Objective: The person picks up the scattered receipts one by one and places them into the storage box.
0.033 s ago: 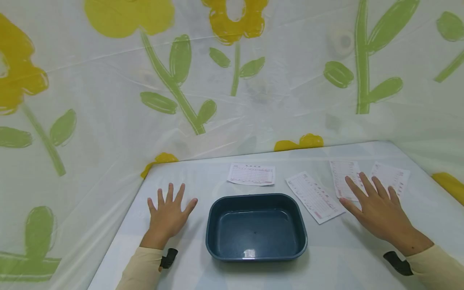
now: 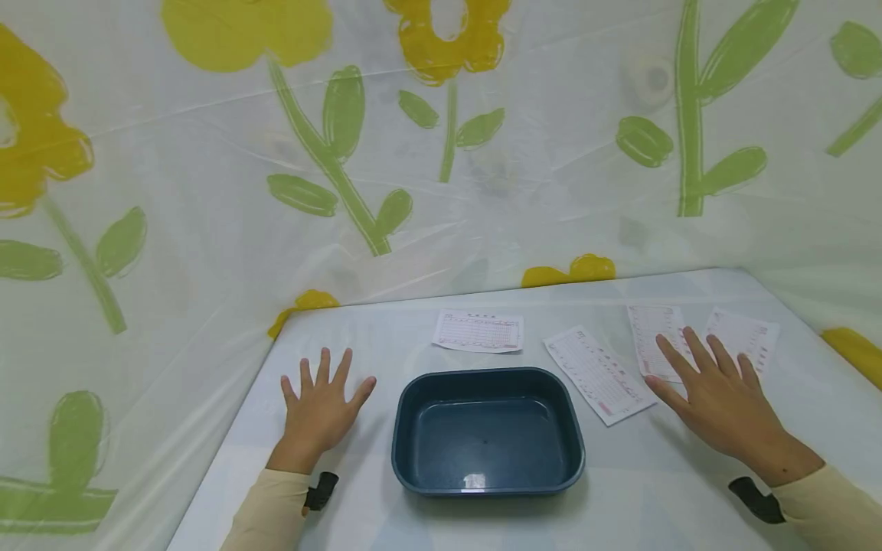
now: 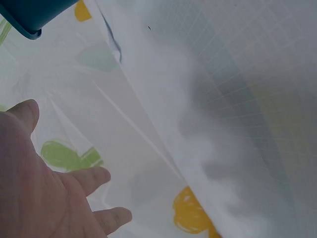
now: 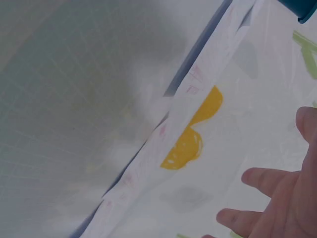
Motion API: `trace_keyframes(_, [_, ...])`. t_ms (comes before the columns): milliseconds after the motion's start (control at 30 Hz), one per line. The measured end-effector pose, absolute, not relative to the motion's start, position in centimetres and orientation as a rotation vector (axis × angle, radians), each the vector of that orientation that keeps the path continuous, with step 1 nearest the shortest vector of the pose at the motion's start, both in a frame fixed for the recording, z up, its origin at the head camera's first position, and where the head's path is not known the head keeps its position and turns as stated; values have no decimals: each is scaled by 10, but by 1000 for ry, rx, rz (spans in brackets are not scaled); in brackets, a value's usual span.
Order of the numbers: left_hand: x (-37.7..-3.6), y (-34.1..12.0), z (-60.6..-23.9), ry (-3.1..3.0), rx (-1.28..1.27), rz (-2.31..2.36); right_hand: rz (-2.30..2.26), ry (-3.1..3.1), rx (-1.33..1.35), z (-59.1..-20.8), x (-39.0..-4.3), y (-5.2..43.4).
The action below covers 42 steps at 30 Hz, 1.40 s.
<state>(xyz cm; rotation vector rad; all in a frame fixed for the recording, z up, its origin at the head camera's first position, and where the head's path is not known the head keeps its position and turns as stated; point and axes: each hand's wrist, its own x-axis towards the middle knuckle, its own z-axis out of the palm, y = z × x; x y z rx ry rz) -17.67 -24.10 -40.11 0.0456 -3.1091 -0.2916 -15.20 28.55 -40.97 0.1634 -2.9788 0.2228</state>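
A dark blue, empty rectangular tray (image 2: 482, 373) sits on the white table between my hands. My left hand (image 2: 324, 402) lies flat on the table left of the tray, fingers spread, holding nothing. My right hand (image 2: 713, 394) lies flat to the right of the tray, its straight fingers over the lower end of a paper slip (image 2: 651, 333). Another slip (image 2: 592, 371) lies between the tray and that hand. The left wrist view shows my left hand (image 3: 44, 188) and a tray corner (image 3: 34, 15). The right wrist view shows my right hand (image 4: 282, 208) beside a slip (image 4: 168, 134).
Two more printed slips lie on the table, one (image 2: 478, 330) behind the tray and one (image 2: 747, 337) at the far right. A plastic sheet printed with yellow flowers and green leaves (image 2: 344, 153) hangs behind and around the table. The table's left edge (image 2: 227, 428) runs close to my left hand.
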Motion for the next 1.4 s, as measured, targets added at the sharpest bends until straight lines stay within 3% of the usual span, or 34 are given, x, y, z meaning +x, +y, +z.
trace_keyframes(433, [-175,-245,-405,-3062,25,-325,267,-2998,205,-407,-157,275])
trace_keyframes(867, [-195,-223,-417,-3103,-282,-1633,718,-2912,252,-395,-174,226])
trace_keyframes(1400, [-193,-232,-430,-3111,-426,-1929,625,-3057,224,-413,-178,229])
